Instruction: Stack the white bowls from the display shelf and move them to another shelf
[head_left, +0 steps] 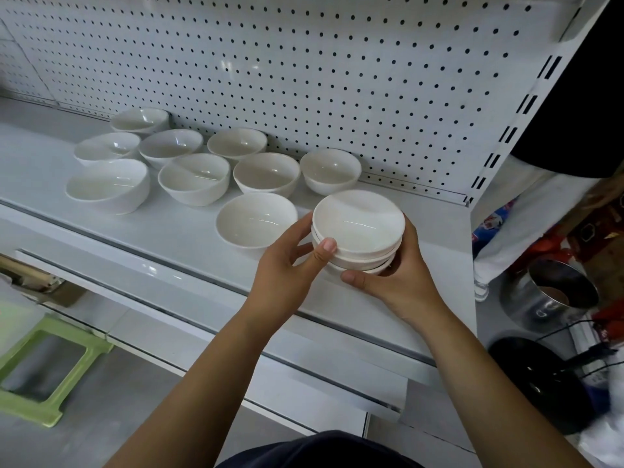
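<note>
head view: my left hand and right hand gripped the bowl stack, mid-stacking; next, i judged, the loose bowl beside my left hand needed adding.

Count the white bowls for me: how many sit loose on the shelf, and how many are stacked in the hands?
Loose white bowls on the shelf: 9
Bowls in the stack gripped by the left hand and right hand: 3, judging by the rims
Total: 12
</note>
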The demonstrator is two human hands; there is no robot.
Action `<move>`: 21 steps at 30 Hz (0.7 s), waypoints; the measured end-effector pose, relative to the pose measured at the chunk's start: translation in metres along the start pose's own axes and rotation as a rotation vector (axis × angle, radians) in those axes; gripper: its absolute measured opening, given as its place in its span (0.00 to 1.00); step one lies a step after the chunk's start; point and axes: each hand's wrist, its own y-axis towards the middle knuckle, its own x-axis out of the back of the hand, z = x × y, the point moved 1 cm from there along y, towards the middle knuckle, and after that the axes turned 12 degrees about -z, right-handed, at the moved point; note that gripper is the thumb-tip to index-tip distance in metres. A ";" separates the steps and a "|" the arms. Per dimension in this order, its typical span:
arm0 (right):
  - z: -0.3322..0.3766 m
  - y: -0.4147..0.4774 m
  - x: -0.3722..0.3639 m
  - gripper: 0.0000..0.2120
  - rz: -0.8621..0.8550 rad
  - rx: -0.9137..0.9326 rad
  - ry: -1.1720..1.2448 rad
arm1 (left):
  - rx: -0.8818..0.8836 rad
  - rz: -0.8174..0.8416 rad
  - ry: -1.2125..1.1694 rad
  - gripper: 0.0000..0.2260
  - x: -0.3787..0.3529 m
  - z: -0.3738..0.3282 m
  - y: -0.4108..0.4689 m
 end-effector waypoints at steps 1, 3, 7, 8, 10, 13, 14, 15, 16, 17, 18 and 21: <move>0.000 0.000 0.000 0.55 -0.002 0.002 -0.001 | -0.001 0.001 0.002 0.24 0.000 -0.001 -0.001; -0.001 0.001 0.001 0.56 -0.005 0.002 -0.006 | -0.012 -0.035 0.019 0.21 0.001 -0.002 -0.002; -0.003 0.002 0.000 0.60 -0.007 -0.005 0.009 | -0.051 -0.409 0.088 0.10 0.010 -0.001 -0.015; -0.004 0.002 0.000 0.60 -0.005 -0.006 0.014 | -0.074 -0.520 0.117 0.09 0.013 0.000 -0.019; -0.008 0.002 -0.001 0.62 -0.003 -0.012 0.024 | -0.125 -0.672 0.213 0.10 0.022 0.004 -0.024; -0.011 0.003 -0.001 0.64 0.005 -0.021 0.036 | -0.105 -0.723 0.310 0.17 0.031 0.012 -0.023; -0.012 0.003 -0.001 0.64 0.010 -0.019 0.040 | -0.087 -0.721 0.313 0.19 0.032 0.014 -0.021; -0.012 0.003 0.000 0.65 0.016 -0.020 0.044 | -0.069 -0.718 0.304 0.20 0.032 0.015 -0.021; -0.013 0.003 0.000 0.65 0.020 -0.021 0.048 | -0.050 -0.715 0.287 0.21 0.032 0.016 -0.021; -0.013 0.003 0.000 0.65 0.022 -0.023 0.049 | -0.033 -0.712 0.272 0.22 0.030 0.016 -0.021; -0.014 0.003 0.000 0.64 0.021 -0.021 0.048 | -0.016 -0.707 0.265 0.22 0.030 0.017 -0.021; -0.014 0.003 0.001 0.60 0.012 -0.019 0.042 | 0.033 -0.657 0.334 0.22 0.033 0.020 -0.013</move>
